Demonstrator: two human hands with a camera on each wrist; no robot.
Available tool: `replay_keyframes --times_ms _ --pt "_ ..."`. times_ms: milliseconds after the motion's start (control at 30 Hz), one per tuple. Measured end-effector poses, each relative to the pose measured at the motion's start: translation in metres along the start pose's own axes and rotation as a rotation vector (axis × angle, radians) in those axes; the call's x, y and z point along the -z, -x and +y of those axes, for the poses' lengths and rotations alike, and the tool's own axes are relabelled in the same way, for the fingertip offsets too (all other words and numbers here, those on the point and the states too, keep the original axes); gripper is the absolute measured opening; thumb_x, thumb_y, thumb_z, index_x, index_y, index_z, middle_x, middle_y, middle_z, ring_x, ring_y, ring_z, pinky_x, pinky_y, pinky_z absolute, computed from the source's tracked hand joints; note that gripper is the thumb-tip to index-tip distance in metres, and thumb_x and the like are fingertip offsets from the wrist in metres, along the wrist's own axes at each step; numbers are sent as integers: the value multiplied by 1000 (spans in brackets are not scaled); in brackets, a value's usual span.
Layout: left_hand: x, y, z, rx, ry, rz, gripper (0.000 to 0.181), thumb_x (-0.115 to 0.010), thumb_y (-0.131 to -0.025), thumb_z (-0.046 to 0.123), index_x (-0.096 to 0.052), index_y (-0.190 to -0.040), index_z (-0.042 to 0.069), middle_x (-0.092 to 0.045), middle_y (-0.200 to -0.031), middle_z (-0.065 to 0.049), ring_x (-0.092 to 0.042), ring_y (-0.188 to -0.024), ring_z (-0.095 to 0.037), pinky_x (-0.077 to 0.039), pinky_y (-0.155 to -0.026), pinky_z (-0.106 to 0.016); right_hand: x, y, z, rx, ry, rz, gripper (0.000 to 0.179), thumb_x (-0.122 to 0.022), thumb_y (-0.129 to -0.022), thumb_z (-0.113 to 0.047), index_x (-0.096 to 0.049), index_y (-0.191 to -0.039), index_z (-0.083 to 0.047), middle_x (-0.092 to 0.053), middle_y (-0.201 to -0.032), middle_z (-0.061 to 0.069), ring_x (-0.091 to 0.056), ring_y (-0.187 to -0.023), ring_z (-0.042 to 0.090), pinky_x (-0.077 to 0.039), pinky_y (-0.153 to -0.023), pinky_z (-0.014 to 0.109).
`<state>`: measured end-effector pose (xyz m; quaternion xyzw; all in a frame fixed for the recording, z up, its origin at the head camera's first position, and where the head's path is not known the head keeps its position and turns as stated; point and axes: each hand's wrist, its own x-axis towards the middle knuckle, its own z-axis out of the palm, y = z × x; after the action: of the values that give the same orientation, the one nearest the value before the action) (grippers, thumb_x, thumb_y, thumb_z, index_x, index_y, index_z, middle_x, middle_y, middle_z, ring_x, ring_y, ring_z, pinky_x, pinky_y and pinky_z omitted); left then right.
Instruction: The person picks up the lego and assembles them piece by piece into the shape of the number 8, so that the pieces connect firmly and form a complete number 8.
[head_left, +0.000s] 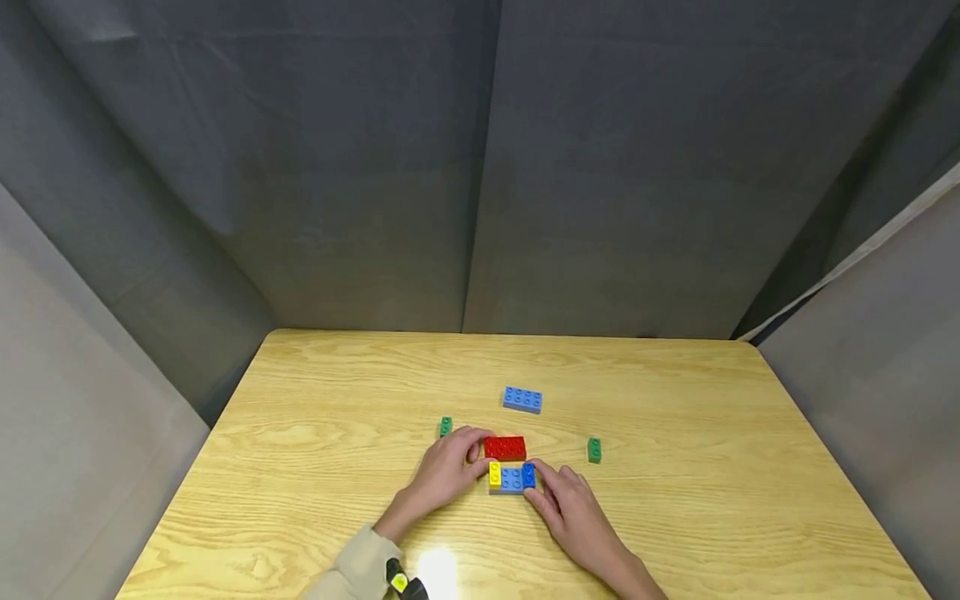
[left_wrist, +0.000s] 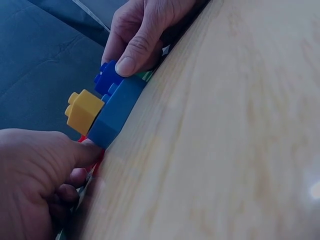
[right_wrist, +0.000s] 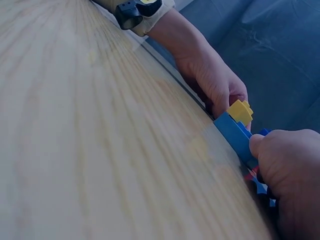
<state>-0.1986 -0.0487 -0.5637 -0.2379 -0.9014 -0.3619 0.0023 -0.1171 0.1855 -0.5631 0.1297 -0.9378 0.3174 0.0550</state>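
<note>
On a wooden surface (head_left: 337,417), we see the left hand (head_left: 444,471) pinching a red brick (head_left: 506,448) by its left end; just nearer us, the right hand (head_left: 573,512) grips a dark blue brick (head_left: 528,475) atop a light-blue brick (head_left: 512,483).

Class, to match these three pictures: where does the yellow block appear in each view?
Head: yellow block low, just right of the middle.
Left wrist: left of centre, about mid-height.
Right wrist: right of centre, about mid-height.
Shared landmark: the light-blue block beneath it.
</note>
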Motion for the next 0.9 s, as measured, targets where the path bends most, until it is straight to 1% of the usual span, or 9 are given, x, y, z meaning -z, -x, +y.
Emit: replay_keyframes --times_ms 300,500,900 --pt "0 -2 2 19 35 -14 36 -79 -96 21 -71 -130 14 -52 -78 7 -44 -67 -4 -34 -61 -22 2 -1 2 9 6 1 47 -67 -104 -36 -66 -141 -8 -42 -73 -16 -36 -68 2 -33 -68 23" --pt "4 -2 4 30 63 -30 35 -77 -97 22 -70 -130 13 -52 -77 8 -44 -66 -4 -34 -61 -22 1 -2 3 0 8 -1 47 -67 -103 -38 -65 -141 -9 -42 -73 -17 -36 -68 2 -33 -68 23" --pt "8 -1 4 34 138 -60 36 -76 -99 22 -69 -133 15 -52 -74 9 -44 -63 -3 -34 -58 -20 1 -1 3 -9 7 -6 47 -66 -103 -39 -65 -141 -10 -42 -73 -17 -36 -68 3 -33 -70 24"
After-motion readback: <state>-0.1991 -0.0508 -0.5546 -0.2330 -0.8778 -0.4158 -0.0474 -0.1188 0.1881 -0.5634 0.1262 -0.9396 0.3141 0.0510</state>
